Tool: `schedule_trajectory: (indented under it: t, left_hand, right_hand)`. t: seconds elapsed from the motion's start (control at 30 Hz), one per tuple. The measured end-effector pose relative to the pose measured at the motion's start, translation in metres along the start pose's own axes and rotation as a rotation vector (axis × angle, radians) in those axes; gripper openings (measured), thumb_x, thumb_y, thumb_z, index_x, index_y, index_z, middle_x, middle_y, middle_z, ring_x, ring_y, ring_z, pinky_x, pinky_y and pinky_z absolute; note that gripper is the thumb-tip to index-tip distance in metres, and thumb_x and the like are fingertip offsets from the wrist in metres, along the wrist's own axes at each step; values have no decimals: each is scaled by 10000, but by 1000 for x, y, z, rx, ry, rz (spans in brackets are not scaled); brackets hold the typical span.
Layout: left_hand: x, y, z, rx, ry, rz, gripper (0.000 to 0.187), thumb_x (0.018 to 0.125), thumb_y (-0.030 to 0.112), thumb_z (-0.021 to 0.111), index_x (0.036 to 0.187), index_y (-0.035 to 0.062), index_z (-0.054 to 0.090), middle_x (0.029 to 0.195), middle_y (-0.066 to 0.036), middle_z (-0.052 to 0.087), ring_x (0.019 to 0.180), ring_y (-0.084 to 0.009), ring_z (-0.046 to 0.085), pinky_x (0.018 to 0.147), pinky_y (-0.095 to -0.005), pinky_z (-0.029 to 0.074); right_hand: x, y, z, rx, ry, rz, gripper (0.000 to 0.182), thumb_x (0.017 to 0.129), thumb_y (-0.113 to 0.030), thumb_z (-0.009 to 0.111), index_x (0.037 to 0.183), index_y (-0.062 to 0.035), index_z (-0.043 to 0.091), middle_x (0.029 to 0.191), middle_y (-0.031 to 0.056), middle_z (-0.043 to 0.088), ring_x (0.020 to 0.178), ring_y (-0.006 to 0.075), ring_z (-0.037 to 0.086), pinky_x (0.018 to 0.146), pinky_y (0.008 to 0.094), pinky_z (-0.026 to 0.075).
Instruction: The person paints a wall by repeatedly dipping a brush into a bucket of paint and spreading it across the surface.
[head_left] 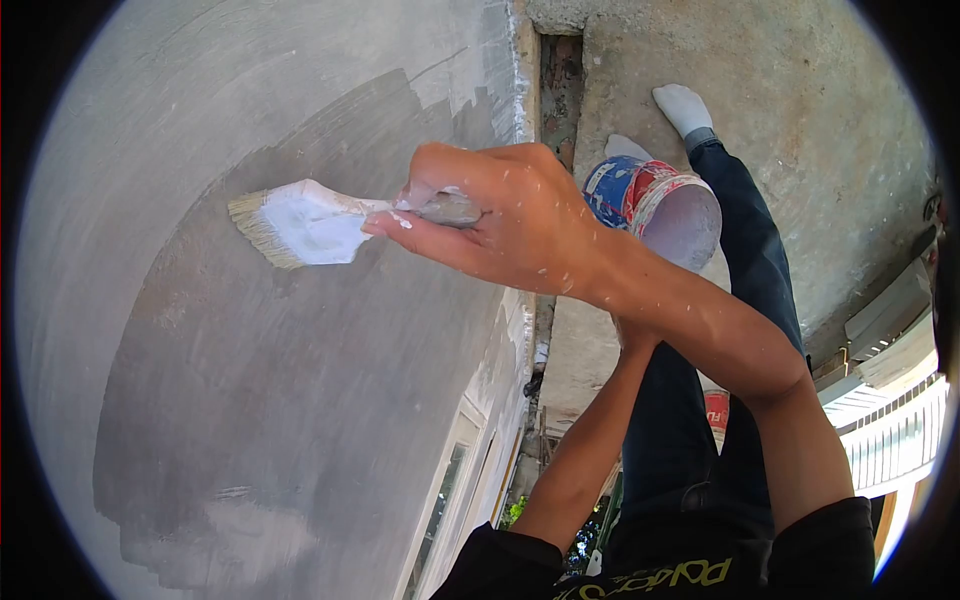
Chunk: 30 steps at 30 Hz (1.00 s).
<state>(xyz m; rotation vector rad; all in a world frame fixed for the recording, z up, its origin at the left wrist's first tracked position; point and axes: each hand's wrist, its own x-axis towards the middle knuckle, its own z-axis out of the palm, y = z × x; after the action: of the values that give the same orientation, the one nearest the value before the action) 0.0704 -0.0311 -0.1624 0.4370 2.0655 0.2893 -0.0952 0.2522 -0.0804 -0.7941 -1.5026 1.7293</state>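
My right hand [505, 215] is closed around the handle of a wide paintbrush [315, 222]. White paint coats the brush's ferrule, and its pale bristles point left against the grey wall [260, 370]. White specks dot the hand and forearm. My left hand [637, 335] is mostly hidden behind my right forearm, with only the wrist area showing. It reaches up to a tilted blue and red paint bucket [640, 190], smeared white around the rim; the fingers on it are hidden. Pale paint lines the bucket's inside.
A darker, wet-looking patch covers much of the wall. A narrow gap [560, 95] runs between wall and concrete floor [760, 80]. White-framed windows [440, 490] stand lower down along the wall. Behind my legs [745, 235] is a red container [717, 410]. Boards [890, 305] lie at right.
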Motion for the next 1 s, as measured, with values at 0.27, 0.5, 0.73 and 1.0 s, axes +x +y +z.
schedule_trajectory:
  t: [0.27, 0.5, 0.73, 1.0]
  left_hand:
    - [13, 30, -7, 85, 125, -157, 349, 870, 322, 666, 954, 25, 503, 933, -178, 577, 961, -375, 500, 862, -493, 399]
    - [9, 24, -2, 100, 231, 33, 316, 876, 306, 665, 939, 34, 517, 908, -169, 583, 952, -342, 533, 846, -493, 406]
    - [6, 22, -5, 125, 184, 63, 328, 872, 312, 677, 943, 32, 521, 915, -164, 582, 929, -334, 537, 846, -479, 407]
    - [16, 37, -11, 62, 128, -142, 288, 878, 266, 652, 922, 21, 506, 889, -174, 566, 931, -362, 514, 835, -492, 403]
  right_hand:
    - [13, 115, -24, -472, 24, 116, 326, 887, -362, 728, 819, -61, 622, 526, 109, 582, 433, 196, 563, 446, 307, 444]
    - [18, 10, -3, -219, 108, 31, 243, 869, -277, 754, 837, -74, 623, 530, 79, 585, 437, 203, 578, 429, 302, 435]
    - [11, 7, 6, 30, 24, -41, 245, 843, -268, 764, 824, -78, 610, 593, 98, 631, 493, 233, 617, 452, 310, 459]
    - [10, 159, -27, -519, 30, 194, 313, 880, -348, 734, 819, -65, 614, 555, 113, 604, 450, 256, 592, 466, 359, 476]
